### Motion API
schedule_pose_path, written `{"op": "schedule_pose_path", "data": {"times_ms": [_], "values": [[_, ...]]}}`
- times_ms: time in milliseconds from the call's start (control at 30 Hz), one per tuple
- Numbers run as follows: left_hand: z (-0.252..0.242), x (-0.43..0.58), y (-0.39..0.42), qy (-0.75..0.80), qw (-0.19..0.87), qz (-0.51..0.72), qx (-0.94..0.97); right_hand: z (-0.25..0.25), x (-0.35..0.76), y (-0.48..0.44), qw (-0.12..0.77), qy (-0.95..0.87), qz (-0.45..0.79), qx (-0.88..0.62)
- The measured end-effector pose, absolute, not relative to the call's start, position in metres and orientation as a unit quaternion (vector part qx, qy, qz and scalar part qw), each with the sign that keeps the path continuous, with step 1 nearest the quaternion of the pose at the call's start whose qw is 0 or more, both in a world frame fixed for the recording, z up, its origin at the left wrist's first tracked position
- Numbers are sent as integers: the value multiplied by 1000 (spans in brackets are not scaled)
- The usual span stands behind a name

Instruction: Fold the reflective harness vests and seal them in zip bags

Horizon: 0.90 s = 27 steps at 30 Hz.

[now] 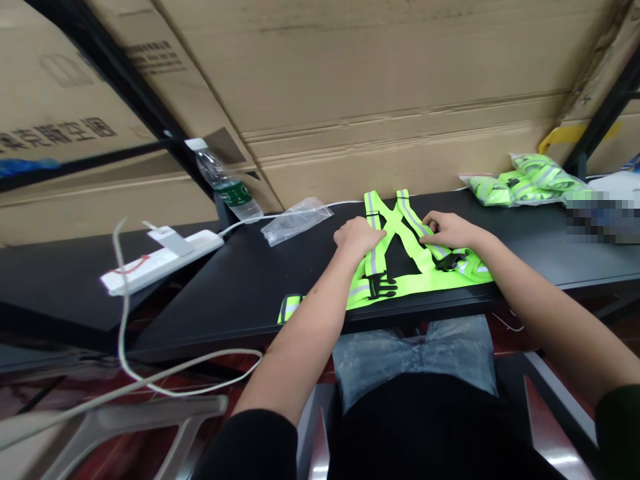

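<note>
Room to pass lies on the black bench (250, 293) between the neon-yellow reflective harness (395, 287) and the crumpled clear plastic bag (296, 221), while bagged neon-yellow vests (525, 183) block the far right and a tan cardboard wall (400, 100) closes off the back.

Dim, even indoor light, soft shadows by the left hand (357, 239) and right hand (450, 230), edges bowed by the wide lens

Cloth safety vest (400, 283) with matt black plastic buckles (383, 287).

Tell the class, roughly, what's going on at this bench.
A person's left hand and right hand rest on a fluorescent green reflective strap vest, lying spread on a black table with its black plastic buckles showing. An empty-looking clear plastic bag lies nearby, and green reflective bundles in clear plastic sit farther right.
</note>
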<state>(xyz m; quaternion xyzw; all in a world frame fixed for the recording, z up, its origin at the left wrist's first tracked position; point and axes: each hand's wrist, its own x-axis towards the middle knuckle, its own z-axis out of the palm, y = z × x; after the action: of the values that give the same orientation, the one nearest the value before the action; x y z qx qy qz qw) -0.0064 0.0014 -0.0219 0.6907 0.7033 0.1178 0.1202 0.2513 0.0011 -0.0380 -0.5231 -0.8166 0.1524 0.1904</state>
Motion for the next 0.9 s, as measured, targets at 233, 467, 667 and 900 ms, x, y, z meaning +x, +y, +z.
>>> {"op": "schedule_pose_path", "data": {"times_ms": [233, 467, 667, 900], "values": [[-16, 2, -10, 685, 117, 124, 708, -42, 252, 5, 226, -848, 123, -464], [-15, 2, -16, 625, 114, 129, 762, -45, 251, 5, 212, -862, 142, -437], [-17, 3, -19, 585, 87, 153, 792, -31, 251, -6, 258, -858, 152, -416], [-27, 14, -13, 455, 104, 119, 876, -25, 245, -15, 227, -880, 230, -348]]}}
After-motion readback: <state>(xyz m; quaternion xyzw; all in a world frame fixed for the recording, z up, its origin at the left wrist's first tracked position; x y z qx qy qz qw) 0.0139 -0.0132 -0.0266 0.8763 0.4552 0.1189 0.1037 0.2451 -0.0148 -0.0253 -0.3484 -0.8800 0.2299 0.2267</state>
